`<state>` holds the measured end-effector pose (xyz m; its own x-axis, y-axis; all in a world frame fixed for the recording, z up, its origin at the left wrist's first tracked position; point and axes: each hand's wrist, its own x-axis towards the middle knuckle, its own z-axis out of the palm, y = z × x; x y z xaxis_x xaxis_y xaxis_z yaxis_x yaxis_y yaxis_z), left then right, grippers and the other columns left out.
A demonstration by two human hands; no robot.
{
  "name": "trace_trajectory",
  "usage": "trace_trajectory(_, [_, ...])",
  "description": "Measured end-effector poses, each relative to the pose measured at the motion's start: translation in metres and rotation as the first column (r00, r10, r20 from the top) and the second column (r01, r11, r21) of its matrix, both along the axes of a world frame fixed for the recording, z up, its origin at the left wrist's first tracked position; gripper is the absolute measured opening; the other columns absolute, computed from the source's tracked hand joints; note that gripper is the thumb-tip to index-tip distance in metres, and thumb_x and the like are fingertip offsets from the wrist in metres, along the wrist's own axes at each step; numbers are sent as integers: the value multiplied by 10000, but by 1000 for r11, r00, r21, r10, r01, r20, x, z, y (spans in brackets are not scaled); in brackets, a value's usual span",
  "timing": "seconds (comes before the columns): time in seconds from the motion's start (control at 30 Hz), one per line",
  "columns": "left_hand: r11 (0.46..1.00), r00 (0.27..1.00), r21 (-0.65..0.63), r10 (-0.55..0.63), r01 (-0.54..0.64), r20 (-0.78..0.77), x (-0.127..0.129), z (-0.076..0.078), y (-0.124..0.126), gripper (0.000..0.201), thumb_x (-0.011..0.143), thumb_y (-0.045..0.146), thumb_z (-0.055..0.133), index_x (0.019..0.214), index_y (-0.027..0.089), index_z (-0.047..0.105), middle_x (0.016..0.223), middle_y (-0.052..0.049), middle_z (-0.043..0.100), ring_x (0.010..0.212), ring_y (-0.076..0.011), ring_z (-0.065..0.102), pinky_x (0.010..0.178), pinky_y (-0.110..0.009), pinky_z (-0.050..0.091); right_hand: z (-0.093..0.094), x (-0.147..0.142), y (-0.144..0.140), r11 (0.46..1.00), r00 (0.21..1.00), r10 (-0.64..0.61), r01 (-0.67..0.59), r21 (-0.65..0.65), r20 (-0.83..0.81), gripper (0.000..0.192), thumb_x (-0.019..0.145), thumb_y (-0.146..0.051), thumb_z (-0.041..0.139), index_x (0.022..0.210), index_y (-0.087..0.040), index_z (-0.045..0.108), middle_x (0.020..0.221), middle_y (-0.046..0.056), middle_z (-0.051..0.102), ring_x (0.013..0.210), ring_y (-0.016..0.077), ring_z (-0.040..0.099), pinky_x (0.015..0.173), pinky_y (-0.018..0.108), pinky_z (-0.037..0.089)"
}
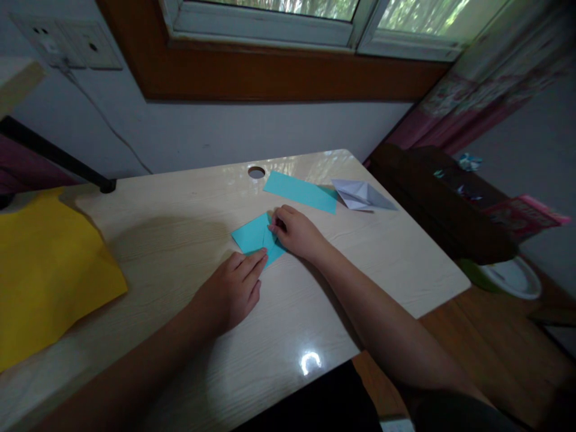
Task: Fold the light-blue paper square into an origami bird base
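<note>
Lying on the table point(382, 270), the folded blue paper point(250, 234) is ahead and right of your left hand point(233, 291), whose straight fingers touch it. Your right hand point(297, 233), just as near, curls over its right side, maybe pinching it.

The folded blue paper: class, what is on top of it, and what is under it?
On the folded blue paper rest fingers of the left hand; the right hand also covers part. Under it is the table, but the stretch directly beneath is covered and cannot be seen.
</note>
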<state>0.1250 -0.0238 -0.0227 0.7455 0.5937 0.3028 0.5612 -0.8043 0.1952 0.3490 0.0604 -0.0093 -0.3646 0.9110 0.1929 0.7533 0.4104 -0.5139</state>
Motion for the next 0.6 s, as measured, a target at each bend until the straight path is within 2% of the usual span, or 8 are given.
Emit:
trace_trajectory(0.17, [1000,1000,-4,13,-13,10,0,-1,-1,480,972,174,504,1443,87,515,1478,-154,554,1121,-286,553,1011,-468,484,0,0,0,1000,1000,3,-3,8,1,64,908,-153,607,886,-199,568,872,30,572,820,190,536,766,306,405])
trace_trajectory(0.33, [1000,999,-1,21,-21,-30,1,0,-2,463,972,178,504,1418,58,530,1505,-157,529,1128,-291,544,1023,-463,465,-1,-1,1,1000,1000,3,-3,7,0,67,903,-149,608,885,-197,564,872,29,568,808,184,535,749,300,402])
trace_trajectory(0.43, [1000,998,3,30,-30,-54,1,2,-2,442,966,197,517,1386,66,556,1561,-152,471,1083,-291,551,983,-479,473,-3,0,2,1000,1000,5,-5,8,-1,68,899,-154,609,883,-199,561,876,27,566,804,183,534,753,301,406])
trace_trajectory(0.6, [999,997,-16,49,-50,-61,3,4,-2,409,963,211,528,1353,99,580,1563,-128,477,1031,-282,539,933,-486,487,-5,1,3,1000,1000,8,-8,10,0,76,902,-171,607,867,-202,547,873,30,563,809,188,534,751,306,406])
